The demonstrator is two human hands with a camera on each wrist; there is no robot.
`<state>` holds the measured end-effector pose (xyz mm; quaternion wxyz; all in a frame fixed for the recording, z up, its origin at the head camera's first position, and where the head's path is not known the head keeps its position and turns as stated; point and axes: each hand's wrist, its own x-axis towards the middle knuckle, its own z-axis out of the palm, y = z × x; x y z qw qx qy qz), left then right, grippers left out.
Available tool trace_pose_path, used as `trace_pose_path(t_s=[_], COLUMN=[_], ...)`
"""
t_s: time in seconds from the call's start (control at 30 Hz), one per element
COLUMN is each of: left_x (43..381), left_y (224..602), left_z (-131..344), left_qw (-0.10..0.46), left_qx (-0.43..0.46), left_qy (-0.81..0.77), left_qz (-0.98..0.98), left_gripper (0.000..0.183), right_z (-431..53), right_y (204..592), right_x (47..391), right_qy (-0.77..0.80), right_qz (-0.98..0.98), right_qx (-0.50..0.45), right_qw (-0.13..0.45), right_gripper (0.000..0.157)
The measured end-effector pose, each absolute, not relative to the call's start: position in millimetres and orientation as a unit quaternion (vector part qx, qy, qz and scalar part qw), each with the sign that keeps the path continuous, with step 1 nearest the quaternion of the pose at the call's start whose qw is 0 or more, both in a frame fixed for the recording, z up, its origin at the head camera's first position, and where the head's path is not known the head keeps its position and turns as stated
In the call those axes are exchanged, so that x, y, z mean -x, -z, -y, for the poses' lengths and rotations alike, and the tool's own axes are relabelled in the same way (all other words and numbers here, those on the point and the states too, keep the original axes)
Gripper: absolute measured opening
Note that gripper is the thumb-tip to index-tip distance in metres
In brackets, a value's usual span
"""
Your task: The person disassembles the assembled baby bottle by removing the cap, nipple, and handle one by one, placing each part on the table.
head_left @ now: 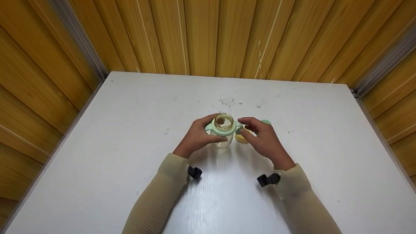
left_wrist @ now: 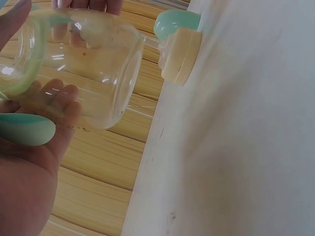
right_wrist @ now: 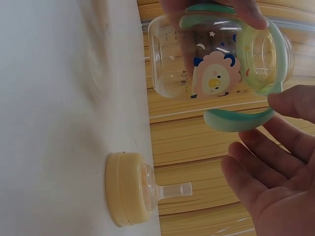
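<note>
A clear baby bottle (head_left: 222, 143) with a lion print (right_wrist: 216, 78) is held upright over the table, its mouth uncovered. Round its neck sits a pale green ring with two handles (right_wrist: 241, 120). My left hand (head_left: 199, 134) grips the bottle near the ring, thumb in front and fingers behind. With thumb and forefinger my right hand (head_left: 265, 138) pinches the right handle; its other fingers are spread in the right wrist view. Beside the bottle, a yellow collar (right_wrist: 123, 189) with a clear straw-like stem stands on the table, partly behind my right hand in the head view.
A green cap (left_wrist: 174, 23) lies on the table past the yellow collar. The white table (head_left: 130, 130) has dark scuff marks and is bounded by wood-patterned panels (head_left: 201, 39) at the back and sides. Black wrist mounts (head_left: 195, 172) sit on both sleeves.
</note>
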<state>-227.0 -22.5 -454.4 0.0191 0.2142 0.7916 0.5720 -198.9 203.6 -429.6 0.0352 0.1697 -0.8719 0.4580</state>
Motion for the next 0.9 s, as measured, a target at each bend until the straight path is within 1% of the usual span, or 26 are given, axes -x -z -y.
trace_pose_path(t_s=[0.23, 0.4, 0.7, 0.9], left_x=[227, 227, 226, 226], left_y=[455, 454, 454, 452], left_z=[23, 23, 24, 25], left_qw=[0.029, 0.029, 0.026, 0.032], left_qx=[-0.218, -0.219, -0.230, -0.229], left_qy=[-0.595, -0.586, -0.583, -0.584], left_qz=[-0.773, -0.780, -0.779, -0.778], left_gripper=[0.073, 0.072, 0.073, 0.073], right_z=[-204, -205, -197, -198], right_y=[432, 432, 406, 405], right_x=[198, 199, 184, 184], right_qy=[-0.482, -0.486, -0.479, -0.474], right_qz=[0.855, 0.853, 0.856, 0.858], right_qx=[-0.192, -0.189, -0.195, -0.196], right_qw=[0.027, 0.017, -0.004, -0.003], right_gripper=[0.028, 0.026, 0.029, 0.028])
